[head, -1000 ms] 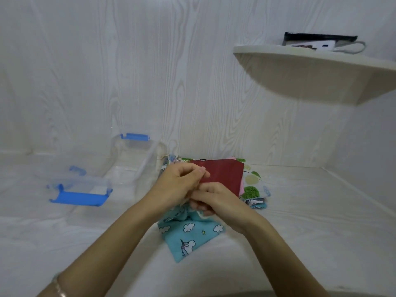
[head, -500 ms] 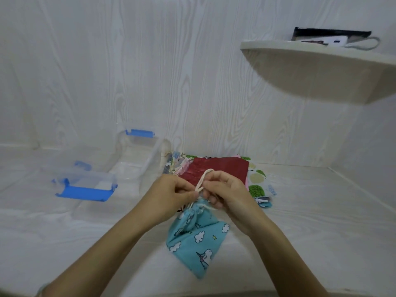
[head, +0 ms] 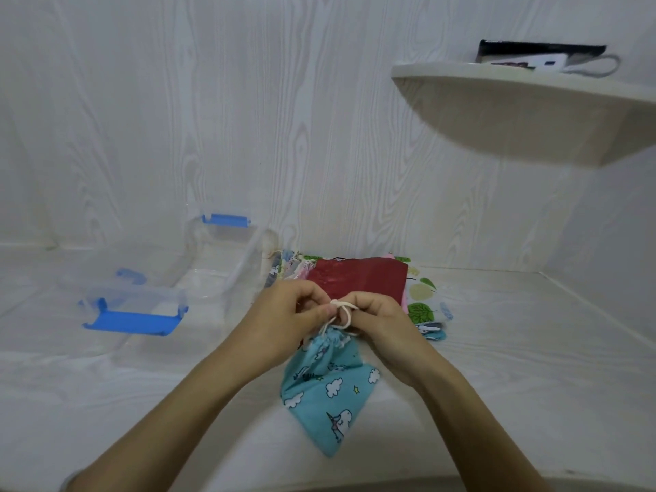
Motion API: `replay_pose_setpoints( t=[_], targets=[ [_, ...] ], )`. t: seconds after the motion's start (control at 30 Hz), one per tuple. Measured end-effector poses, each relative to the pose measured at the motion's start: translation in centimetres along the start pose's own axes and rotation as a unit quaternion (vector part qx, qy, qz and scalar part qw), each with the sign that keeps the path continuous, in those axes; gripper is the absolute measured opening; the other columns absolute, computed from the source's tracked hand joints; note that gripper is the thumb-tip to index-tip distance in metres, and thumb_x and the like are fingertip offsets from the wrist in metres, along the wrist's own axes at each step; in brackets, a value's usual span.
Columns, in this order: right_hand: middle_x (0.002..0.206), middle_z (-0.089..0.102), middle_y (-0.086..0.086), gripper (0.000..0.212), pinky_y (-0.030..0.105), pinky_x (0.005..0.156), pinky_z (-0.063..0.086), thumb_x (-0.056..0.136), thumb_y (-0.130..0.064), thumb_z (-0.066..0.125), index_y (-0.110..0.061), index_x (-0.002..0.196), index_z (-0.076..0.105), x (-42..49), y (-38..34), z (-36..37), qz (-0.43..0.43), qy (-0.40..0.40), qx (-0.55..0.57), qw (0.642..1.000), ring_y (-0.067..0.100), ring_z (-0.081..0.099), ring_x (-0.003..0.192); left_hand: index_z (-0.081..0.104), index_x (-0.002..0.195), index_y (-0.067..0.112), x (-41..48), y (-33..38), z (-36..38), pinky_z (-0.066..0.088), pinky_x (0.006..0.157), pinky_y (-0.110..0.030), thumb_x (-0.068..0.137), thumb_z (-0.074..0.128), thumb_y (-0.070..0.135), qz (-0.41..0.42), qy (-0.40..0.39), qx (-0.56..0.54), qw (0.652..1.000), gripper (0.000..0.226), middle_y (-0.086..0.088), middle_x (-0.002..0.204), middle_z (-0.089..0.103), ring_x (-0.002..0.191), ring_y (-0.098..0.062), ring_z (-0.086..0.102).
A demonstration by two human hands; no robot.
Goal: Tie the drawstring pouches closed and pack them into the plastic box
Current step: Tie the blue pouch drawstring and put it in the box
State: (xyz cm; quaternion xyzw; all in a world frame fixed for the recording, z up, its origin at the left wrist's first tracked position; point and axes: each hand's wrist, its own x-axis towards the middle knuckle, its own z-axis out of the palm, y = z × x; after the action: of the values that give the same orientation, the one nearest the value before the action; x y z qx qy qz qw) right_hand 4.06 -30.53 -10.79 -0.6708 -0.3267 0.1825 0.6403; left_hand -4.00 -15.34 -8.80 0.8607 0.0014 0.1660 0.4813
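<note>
Pinching a cream drawstring (head: 341, 311) above the gathered neck of a blue unicorn pouch (head: 328, 388), the left hand (head: 289, 319) and right hand (head: 381, 323) meet — the clear plastic box (head: 216, 275) sits open, well to the left.

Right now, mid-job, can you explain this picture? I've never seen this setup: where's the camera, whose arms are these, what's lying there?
There is no machine here: a person works with two bare hands. The single picture comes from a camera worn on their head, looking forward and down, so the arms reach in from the bottom edge. The left hand and right hand both pinch the white cord at the gathered neck of a blue unicorn pouch, whose lower part rests on the pale surface. Behind the hands lies a pile of other pouches, with a dark red pouch on top. To the left stands the clear plastic box with blue clips, open, and nearer is what looks like its lid. A wall shelf hangs at the upper right.
</note>
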Motion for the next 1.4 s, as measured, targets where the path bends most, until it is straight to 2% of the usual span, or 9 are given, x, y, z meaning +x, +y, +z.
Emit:
replay_pose_setpoints(
  t=[0.43, 0.67, 0.8, 0.9, 1.1, 1.2, 1.27, 1.33, 1.4],
  targets=[
    [0.076, 0.061, 0.009, 0.011, 0.023, 0.072, 0.047, 0.076, 0.000, 0.057, -0.004, 0.084, 0.063, 0.8, 0.0, 0.8, 0.002, -0.040, 0.218, 0.975, 0.015, 0.056, 0.073, 0.065, 0.076, 0.025, -0.6, 0.0, 0.2, 0.044, 0.054, -0.020, 0.088, 0.064, 0.022, 0.003, 0.072, 0.012, 0.997, 0.013, 0.008, 0.061, 0.058, 0.056, -0.004, 0.052],
    [0.083, 0.071, 0.012, 0.042, 0.025, 0.066, 0.052, 0.084, -0.003, 0.069, -0.014, 0.121, 0.055, 0.3, -0.9, 0.9, -0.019, -0.037, 0.042, 0.998, 0.017, 0.063, 0.070, 0.067, 0.076, 0.023, -0.3, -0.3, 0.1, 0.041, 0.052, -0.015, 0.088, 0.064, 0.023, -0.013, 0.071, 0.020, 0.997, 0.012, 0.005, 0.064, 0.062, 0.055, -0.003, 0.053],
    [0.076, 0.070, 0.000, 0.022, 0.020, 0.059, 0.047, 0.090, -0.013, 0.063, -0.012, 0.112, 0.068, 0.0, -1.2, 1.3, -0.062, 0.004, -0.017, 0.998, 0.009, 0.058, 0.062, 0.067, 0.076, 0.020, -0.3, 0.0, -0.1, 0.048, 0.055, -0.023, 0.088, 0.064, 0.019, -0.014, 0.055, -0.023, 0.998, 0.013, 0.004, 0.059, 0.062, 0.054, -0.006, 0.058],
    [0.060, 0.061, -0.005, 0.032, 0.023, 0.062, 0.046, 0.087, -0.035, 0.055, -0.008, 0.094, 0.071, 0.3, -0.9, 1.4, -0.022, 0.060, 0.103, 0.993, 0.006, 0.053, 0.055, 0.067, 0.076, 0.018, -0.5, 0.1, 0.0, 0.051, 0.060, -0.031, 0.088, 0.065, 0.019, -0.006, 0.046, -0.032, 0.998, 0.011, 0.001, 0.059, 0.063, 0.056, -0.012, 0.059],
    [0.095, 0.072, 0.009, 0.036, 0.035, 0.093, 0.046, 0.093, -0.033, 0.053, -0.011, 0.079, 0.078, 1.3, -0.5, 1.0, 0.034, 0.121, 0.417, 0.900, 0.021, 0.066, 0.093, 0.061, 0.074, 0.012, -0.6, -0.3, 0.1, 0.044, 0.056, -0.027, 0.092, 0.056, 0.030, -0.011, 0.113, -0.037, 0.993, 0.026, 0.001, 0.059, 0.059, 0.056, -0.012, 0.052],
    [0.084, 0.072, 0.004, 0.028, 0.034, 0.093, 0.049, 0.096, -0.027, 0.054, -0.010, 0.087, 0.074, 1.1, -0.5, 1.0, 0.035, 0.151, 0.480, 0.864, 0.020, 0.071, 0.091, 0.068, 0.083, 0.012, -0.7, 0.5, 0.7, 0.048, 0.067, -0.013, 0.101, 0.035, 0.035, -0.024, 0.134, -0.201, 0.970, 0.044, 0.003, 0.080, 0.071, 0.075, -0.006, 0.064],
    [0.069, 0.064, -0.001, 0.023, 0.031, 0.084, 0.049, 0.095, -0.026, 0.055, -0.010, 0.089, 0.071, 1.0, -0.3, 1.1, 0.044, 0.170, 0.494, 0.852, 0.016, 0.069, 0.076, 0.071, 0.073, 0.020, -0.6, 1.2, 0.8, 0.048, 0.085, -0.019, 0.103, 0.027, 0.032, -0.036, 0.109, -0.397, 0.911, 0.055, -0.002, 0.087, 0.074, 0.089, -0.009, 0.069],
    [0.058, 0.053, -0.004, 0.022, 0.029, 0.081, 0.047, 0.094, -0.026, 0.056, -0.009, 0.093, 0.069, 1.0, 0.3, 0.6, 0.048, 0.187, 0.476, 0.858, 0.011, 0.060, 0.061, 0.057, 0.067, 0.014, -0.4, 1.5, 0.7, 0.044, 0.082, -0.025, 0.104, 0.027, 0.031, -0.039, 0.092, -0.532, 0.841, 0.051, -0.001, 0.060, 0.059, 0.063, -0.013, 0.061],
    [0.054, 0.044, -0.004, 0.025, 0.031, 0.080, 0.047, 0.092, -0.027, 0.058, -0.005, 0.099, 0.068, 0.8, 0.9, -0.1, 0.052, 0.200, 0.398, 0.894, 0.011, 0.054, 0.056, 0.041, 0.071, 0.015, -0.4, 1.4, 0.4, 0.040, 0.069, -0.026, 0.103, 0.030, 0.030, -0.044, 0.090, -0.541, 0.835, 0.038, 0.004, 0.051, 0.032, 0.045, -0.009, 0.034]
  ],
)
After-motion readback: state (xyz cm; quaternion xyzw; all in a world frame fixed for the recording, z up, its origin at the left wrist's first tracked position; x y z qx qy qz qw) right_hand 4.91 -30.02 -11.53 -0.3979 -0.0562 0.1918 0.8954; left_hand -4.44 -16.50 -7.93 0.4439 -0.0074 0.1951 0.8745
